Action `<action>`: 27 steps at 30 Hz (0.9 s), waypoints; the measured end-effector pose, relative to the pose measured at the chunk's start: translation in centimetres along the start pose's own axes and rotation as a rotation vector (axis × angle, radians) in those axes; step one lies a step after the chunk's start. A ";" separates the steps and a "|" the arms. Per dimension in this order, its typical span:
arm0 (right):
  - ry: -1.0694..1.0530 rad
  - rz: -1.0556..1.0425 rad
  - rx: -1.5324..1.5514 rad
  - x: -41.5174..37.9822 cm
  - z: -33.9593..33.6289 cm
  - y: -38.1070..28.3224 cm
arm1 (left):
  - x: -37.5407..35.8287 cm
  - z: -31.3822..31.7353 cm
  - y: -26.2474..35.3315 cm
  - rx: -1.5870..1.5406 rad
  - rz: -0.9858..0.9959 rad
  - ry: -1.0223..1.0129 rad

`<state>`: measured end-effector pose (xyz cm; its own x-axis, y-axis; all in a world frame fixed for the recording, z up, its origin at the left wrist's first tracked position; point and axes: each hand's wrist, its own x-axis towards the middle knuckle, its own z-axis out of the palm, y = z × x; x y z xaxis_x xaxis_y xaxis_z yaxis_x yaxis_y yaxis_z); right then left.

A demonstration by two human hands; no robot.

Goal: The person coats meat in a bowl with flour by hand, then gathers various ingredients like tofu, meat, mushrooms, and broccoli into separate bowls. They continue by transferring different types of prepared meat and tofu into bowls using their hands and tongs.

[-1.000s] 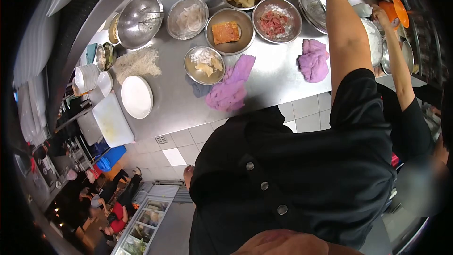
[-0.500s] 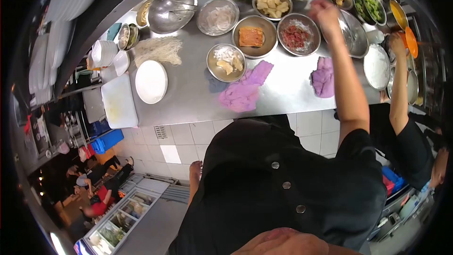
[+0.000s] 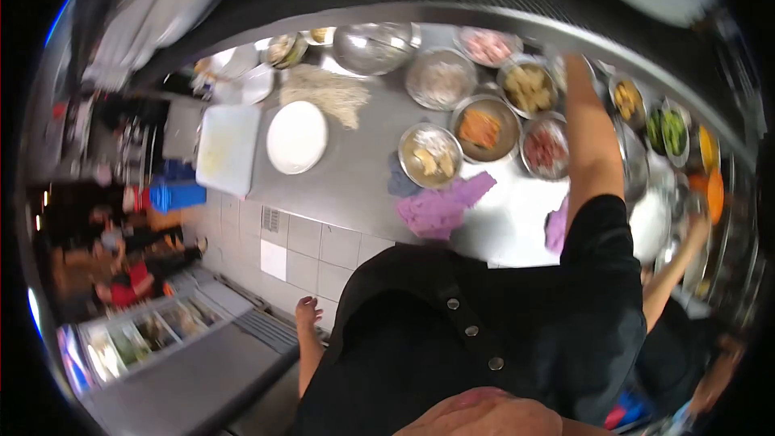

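Observation:
My right arm (image 3: 593, 137) reaches forward over the counter; the hand passes behind the shelf edge, beside a partly covered bowl (image 3: 593, 73), so its fingers are hidden. My left hand (image 3: 307, 311) hangs low at my side, fingers loosely apart, holding nothing. Closest to the right arm are a metal bowl of red meat with white powder (image 3: 545, 149), a bowl of pale yellow chunks (image 3: 527, 87) and a bowl with an orange block (image 3: 480, 129). Nearer me are a bowl of white and yellowish pieces (image 3: 432, 157) and a purple cloth (image 3: 440, 208).
A white plate (image 3: 297, 137), dried thin noodles (image 3: 327, 95) and a white cutting board (image 3: 228, 149) are on the left. Overhead runs a shelf edge (image 3: 452, 14) with dishes. On the right, a co-worker's arm (image 3: 674, 270) reaches toward an orange item (image 3: 715, 194).
My view has shifted, so the counter sits lower and the shelf shows more. My right hand has reached farther forward, behind the shelf edge. My left hand stays by my side.

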<state>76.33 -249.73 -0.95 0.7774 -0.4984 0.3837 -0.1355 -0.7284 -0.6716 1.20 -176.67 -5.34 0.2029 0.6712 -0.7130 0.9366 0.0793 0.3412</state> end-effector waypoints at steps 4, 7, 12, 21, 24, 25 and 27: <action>-0.090 0.034 -0.196 2.5 2.0 0.0 | 0.5 -2.0 -12.4 0.144 -0.170 -0.108; -0.143 0.039 -0.269 3.6 3.6 0.1 | -5.3 -0.7 -16.5 0.061 -0.572 0.059; -0.160 0.062 -0.330 5.1 4.3 1.6 | -9.5 1.1 -16.9 -0.002 -0.636 0.113; -0.096 0.058 -0.311 4.3 2.0 3.4 | -6.7 1.4 -2.4 0.160 0.052 0.231; -0.028 -0.012 -0.210 2.0 -0.1 2.5 | -6.0 2.1 6.5 0.474 0.476 0.350; 0.008 -0.048 -0.136 1.0 -1.2 1.8 | -6.6 2.9 10.3 0.279 0.519 0.270; 0.055 -0.116 0.040 -2.2 -4.0 -0.2 | -9.5 5.0 17.9 0.151 0.686 0.197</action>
<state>72.16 -250.38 0.84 0.7517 -0.4378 0.4933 -0.0217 -0.7639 -0.6449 17.45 -185.28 4.48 0.7162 0.6552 -0.2405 0.6495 -0.4994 0.5734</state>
